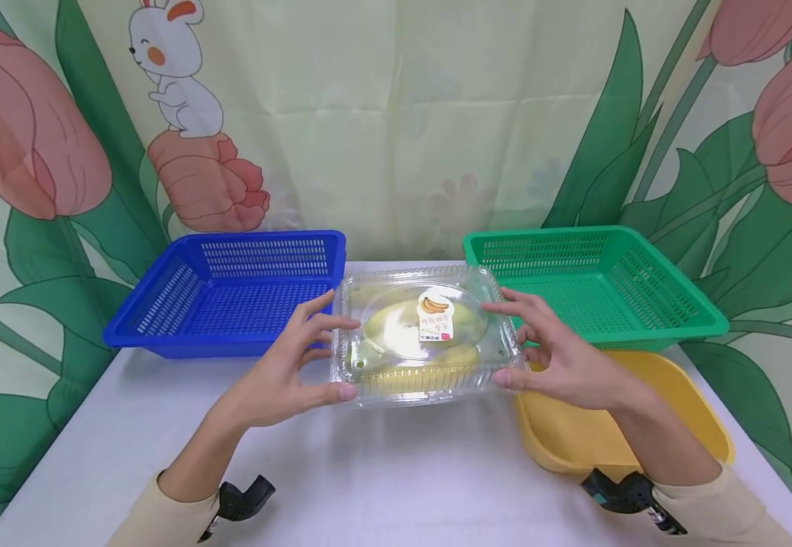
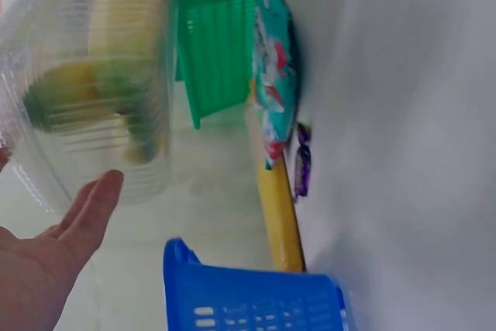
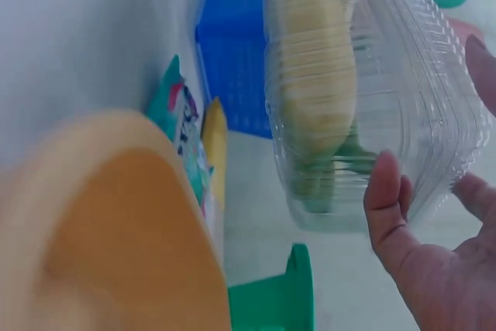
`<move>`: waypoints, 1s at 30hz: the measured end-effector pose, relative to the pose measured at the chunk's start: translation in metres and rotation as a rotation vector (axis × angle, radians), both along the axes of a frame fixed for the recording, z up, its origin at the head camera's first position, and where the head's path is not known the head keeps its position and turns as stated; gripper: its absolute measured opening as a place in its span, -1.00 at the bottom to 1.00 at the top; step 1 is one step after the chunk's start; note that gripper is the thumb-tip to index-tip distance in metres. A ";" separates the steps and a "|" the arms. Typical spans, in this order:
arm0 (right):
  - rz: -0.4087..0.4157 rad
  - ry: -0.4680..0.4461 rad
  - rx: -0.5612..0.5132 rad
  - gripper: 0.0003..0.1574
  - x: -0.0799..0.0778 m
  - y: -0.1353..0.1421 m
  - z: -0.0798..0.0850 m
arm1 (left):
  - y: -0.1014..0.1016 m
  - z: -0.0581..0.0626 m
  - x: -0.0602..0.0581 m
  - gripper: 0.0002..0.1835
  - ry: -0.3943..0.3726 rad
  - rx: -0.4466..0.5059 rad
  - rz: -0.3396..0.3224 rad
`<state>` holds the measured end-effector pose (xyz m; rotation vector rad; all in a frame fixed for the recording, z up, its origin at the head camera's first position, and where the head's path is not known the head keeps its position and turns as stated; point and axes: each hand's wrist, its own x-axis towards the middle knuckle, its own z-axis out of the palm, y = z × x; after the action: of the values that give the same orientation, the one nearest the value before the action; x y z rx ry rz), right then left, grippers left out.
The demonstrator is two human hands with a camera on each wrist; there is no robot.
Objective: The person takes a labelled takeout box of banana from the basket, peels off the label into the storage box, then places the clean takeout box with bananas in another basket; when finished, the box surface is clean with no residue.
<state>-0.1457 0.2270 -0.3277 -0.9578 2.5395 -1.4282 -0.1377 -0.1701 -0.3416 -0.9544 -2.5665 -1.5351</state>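
Note:
A clear plastic clamshell box [image 1: 403, 384] is held up over the table, its lid facing me. Through it show yellow bananas [image 3: 314, 67], with green at their ends, and a sticker [image 1: 435, 315] with a banana picture is on the lid. My left hand [image 1: 280, 387] grips the box's left end, thumb at the near lower corner and fingers spread along the side. At the other end my right hand [image 1: 567, 365] holds it likewise, thumb low and forefinger over the lid's edge.
A blue basket [image 1: 191, 346] stands back left, a green basket [image 1: 594, 334] back right. A yellow tray [image 1: 615, 433] sits before the green one. The wrist views show a teal snack bag [image 2: 275, 75], a purple-wrapped sweet [image 2: 303, 160] and a long yellow thing [image 2: 277, 215] on the table.

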 end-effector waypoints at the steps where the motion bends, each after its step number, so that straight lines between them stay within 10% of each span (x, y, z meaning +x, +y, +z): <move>1: 0.006 -0.005 -0.002 0.00 0.003 -0.002 -0.001 | -0.003 -0.002 0.002 -0.24 -0.001 0.002 0.001; 30: 0.073 -0.183 0.168 -0.09 0.046 -0.022 -0.026 | -0.039 -0.029 0.053 -0.26 -0.019 -0.086 0.010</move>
<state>-0.0999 0.2053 -0.3540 -0.8421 2.4197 -1.2007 -0.0844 -0.2088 -0.3710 -0.9376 -2.6663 -1.4492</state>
